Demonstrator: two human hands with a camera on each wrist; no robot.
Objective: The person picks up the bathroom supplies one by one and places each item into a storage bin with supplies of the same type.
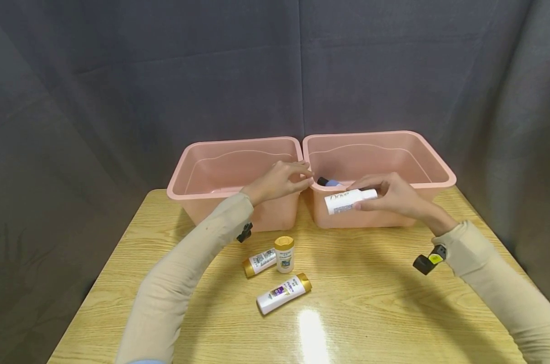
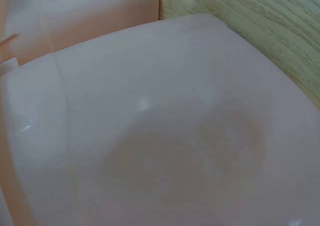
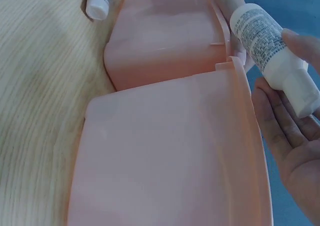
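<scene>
A light wooden table [image 1: 393, 313] with a pale grain carries everything, and a dark grey cloth backdrop [image 1: 166, 76] hangs behind its far edge. Two pink rectangular plastic bins stand side by side along that far edge, their rims touching at the middle: the left pink bin [image 1: 197, 167] and the right pink bin [image 1: 439, 167]. Inside the right pink bin, close to its near-left corner, lies a small dark-capped bluish bottle [image 1: 328, 182], mostly hidden by the rim.

Both arms wear cream long sleeves [image 1: 188, 273] and reach from the near edge toward the bins. The right hand [image 1: 393, 194] hovers at the near rim of the right pink bin and pinches a white Dove squeeze bottle with a white cap [image 1: 350, 199] between thumb and fingers, the bottle lying sideways just in front of the bin's near wall, above the table. In the right wrist view the same bottle [image 3: 272, 51] rests against the fingertips over the rim. The left hand [image 1: 279, 182] hangs over the near-right corner of the left pink bin, fingers loosely curled and holding nothing.

Near the table's middle stand three small bottles: a white gold-capped bottle lying nearest the front edge [image 1: 284, 294], a white gold-capped bottle lying tilted [image 1: 259, 262] and, touching it, an upright cream-capped small bottle [image 1: 284, 254].
</scene>
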